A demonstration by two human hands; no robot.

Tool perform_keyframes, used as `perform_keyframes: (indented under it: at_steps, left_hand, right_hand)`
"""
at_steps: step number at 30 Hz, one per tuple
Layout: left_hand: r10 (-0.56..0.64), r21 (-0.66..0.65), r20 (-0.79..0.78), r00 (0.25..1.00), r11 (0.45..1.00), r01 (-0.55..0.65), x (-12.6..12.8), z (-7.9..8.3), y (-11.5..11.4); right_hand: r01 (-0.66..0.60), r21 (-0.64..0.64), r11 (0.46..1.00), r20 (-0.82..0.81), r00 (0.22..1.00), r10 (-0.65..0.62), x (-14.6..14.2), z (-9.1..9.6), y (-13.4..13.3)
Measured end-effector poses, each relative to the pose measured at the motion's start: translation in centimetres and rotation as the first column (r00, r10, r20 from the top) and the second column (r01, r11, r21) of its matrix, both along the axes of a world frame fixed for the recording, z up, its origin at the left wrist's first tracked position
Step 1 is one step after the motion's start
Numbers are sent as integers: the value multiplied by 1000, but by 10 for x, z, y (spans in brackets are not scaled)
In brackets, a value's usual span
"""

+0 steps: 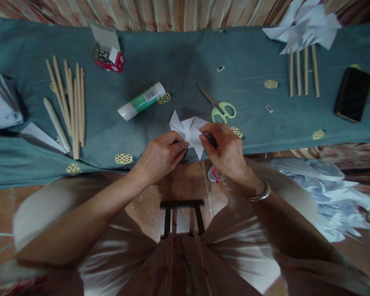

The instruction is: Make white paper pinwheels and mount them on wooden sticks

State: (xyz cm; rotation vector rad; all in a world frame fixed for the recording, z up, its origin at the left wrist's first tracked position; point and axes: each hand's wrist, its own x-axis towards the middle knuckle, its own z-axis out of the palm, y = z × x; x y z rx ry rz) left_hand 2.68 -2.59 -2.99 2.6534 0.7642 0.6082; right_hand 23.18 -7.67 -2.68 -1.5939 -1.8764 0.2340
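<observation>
Between my two hands, above the near edge of the table, is a white paper pinwheel (191, 127) with pointed, folded blades. My left hand (163, 156) pinches its left side, fingers closed on the paper near the middle. On the other side, my right hand (223, 148) grips a blade between thumb and forefinger; a bracelet circles that wrist. Just beyond lie scissors (219, 110) with light green handles, blades spread slightly and pointing away to the left. A green and white glue stick (142, 101) rests on its side beyond my left hand.
Several wooden sticks (76, 111) lie at left, near stacked white paper (1, 100). An open red box (111, 61) holds small metal pins. Finished pinwheels (308, 28) on sticks and a black phone (353, 94) are at right. A bag of paper scraps (336, 197) sits below the table.
</observation>
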Motion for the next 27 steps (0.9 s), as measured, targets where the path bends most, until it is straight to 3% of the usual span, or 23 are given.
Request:
perform_keyframes:
  at_steps: [12,27]
  left_hand:
    - [-4,13,-16,1000,1000,4,0,1,1]
    - [4,-20,-23,1000,1000,-4,0,2,0]
  right_hand:
    - [-117,-11,993,133,984,118,-5,-3,1]
    - [-159,41,986,164,975,151,-5,-7,2]
